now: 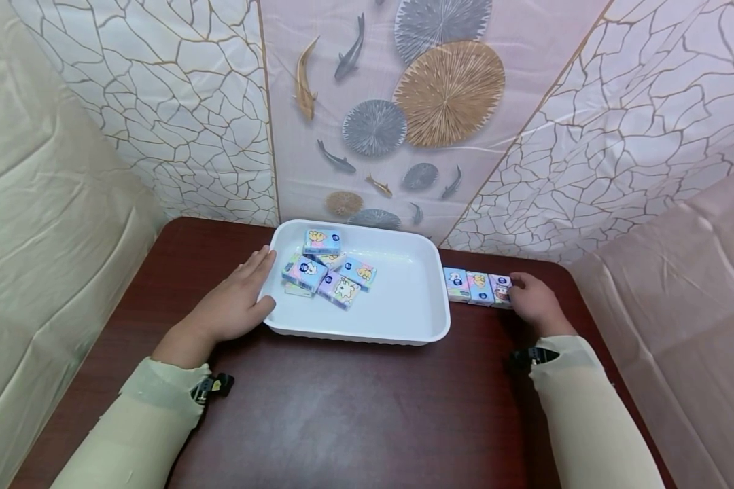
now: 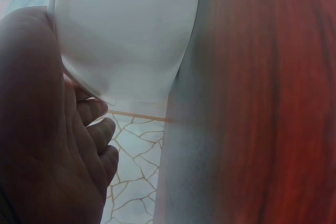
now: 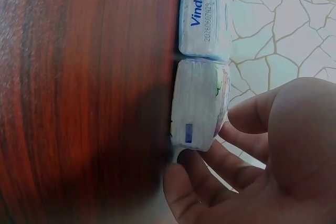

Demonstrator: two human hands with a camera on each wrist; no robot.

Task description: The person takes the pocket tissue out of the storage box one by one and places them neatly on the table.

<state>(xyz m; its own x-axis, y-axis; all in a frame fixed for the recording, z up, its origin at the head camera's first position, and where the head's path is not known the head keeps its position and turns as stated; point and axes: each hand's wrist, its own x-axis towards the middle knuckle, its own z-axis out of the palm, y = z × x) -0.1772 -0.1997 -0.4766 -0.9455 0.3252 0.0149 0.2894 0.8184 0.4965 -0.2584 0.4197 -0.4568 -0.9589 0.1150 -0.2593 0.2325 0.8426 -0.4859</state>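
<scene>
Tissue pack [image 1: 499, 290], curled right hand [image 1: 537, 303] gripping, left hand [image 1: 232, 303] spread against tray [image 1: 406, 295]

Tray [image 1: 397, 292]: smooth, glossy plastic | packs [image 1: 480, 288], 3 o'clock: glossy film | tabletop [image 1: 342, 407], 6 o'clock: sheeny wood-grain | backdrop [image 1: 373, 129], 12 o'clock: creased cloth

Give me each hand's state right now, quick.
Left hand: open, resting against the white tray.
Right hand: closed, holding the rightmost packet with thumb and fingers.
</scene>
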